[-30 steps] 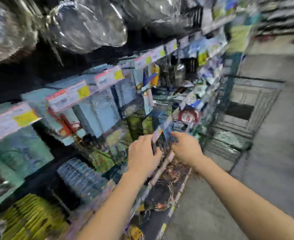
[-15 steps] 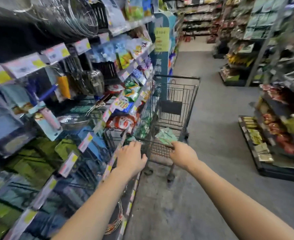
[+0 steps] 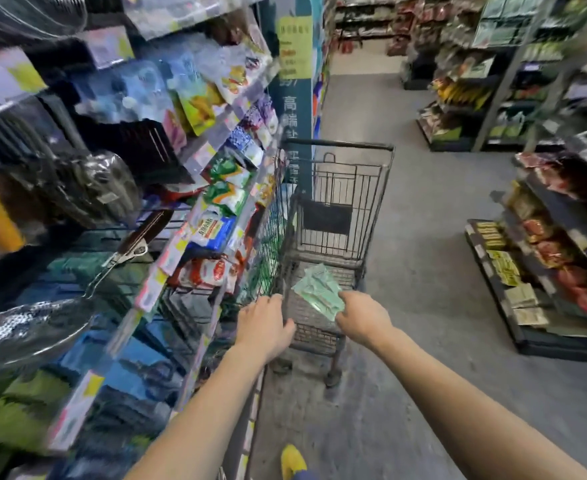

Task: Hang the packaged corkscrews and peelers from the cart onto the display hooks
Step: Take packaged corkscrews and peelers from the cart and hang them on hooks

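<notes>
A dark wire shopping cart (image 3: 385, 188) stands in the aisle ahead of me. Pale green packages (image 3: 316, 289) lie in its basket near the front rim. My right hand (image 3: 363, 318) reaches over the rim and holds the near edge of those packages. My left hand (image 3: 264, 325) hovers at the cart's left front corner with fingers loosely bent, holding nothing. The display hooks (image 3: 195, 157) with price tags and hanging kitchenware run along the shelving on my left.
Packed display shelving (image 3: 105, 237) fills the left side, with strainers and pans hanging. More shelves (image 3: 555, 237) line the right of the aisle. Grey floor (image 3: 434, 237) lies between them. A yellow shoe tip (image 3: 292, 460) shows at the bottom.
My view swung right from the hooks to the cart. Both hands left the shelf and moved to the cart; my right hand has reached the green packages.
</notes>
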